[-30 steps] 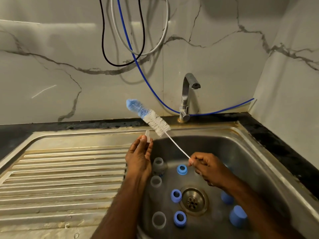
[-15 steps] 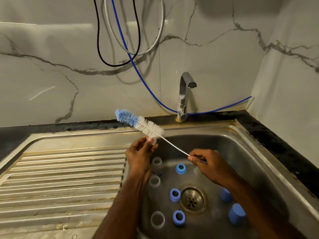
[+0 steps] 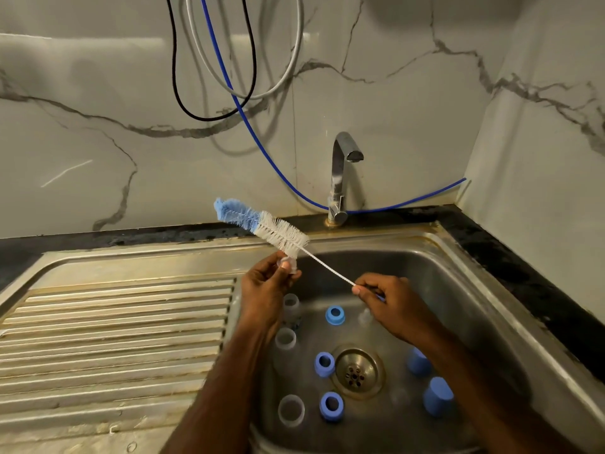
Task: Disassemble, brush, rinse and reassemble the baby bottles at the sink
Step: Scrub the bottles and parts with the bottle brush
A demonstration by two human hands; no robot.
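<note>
Drainboard (image 3: pixel 114 322): ribbed steel to the left of the left hand; nothing rests on it, so any part dropped on that side slides along the grooves toward the basin.
Left hand (image 3: pixel 265 290): fingertips pinch a small clear teat (image 3: pixel 288 262) just under the brush head; the piece is slick and tiny, so a hard brush stroke could flick it out of the pinch.
Bottle brush (image 3: pixel 262 224): blue-tipped white bristles slant up and away to the left of the left hand, the bristle base touching the teat; the long head sticks out well past it, so the stroke is awkward to control.
Brush stem (image 3: pixel 330 268): thin twisted wire spanning the gap between the two hands; it probably bends under side load, which could bend it for good or spring water about.
Right hand (image 3: pixel 386 303): curled round the low end of the stem, thumb and forefinger nipping the wire; the handle is mostly hidden, so how firm the hold is I cannot tell.
Clear bottles (image 3: pixel 285 339): three stand open-mouthed below the left wrist; a dropped teat may land inside one.
Blue collars (image 3: pixel 324 364): three rings between the forearms, beside the drain.
Drain strainer (image 3: pixel 356 371): below and between the hands; a dropped teat could lodge on it.
Blue caps (image 3: pixel 437 396): under the right forearm, where the arm could knock them over.
Tap (image 3: pixel 342 178): beyond the right hand, no water running; rinsing is yet to come.
</note>
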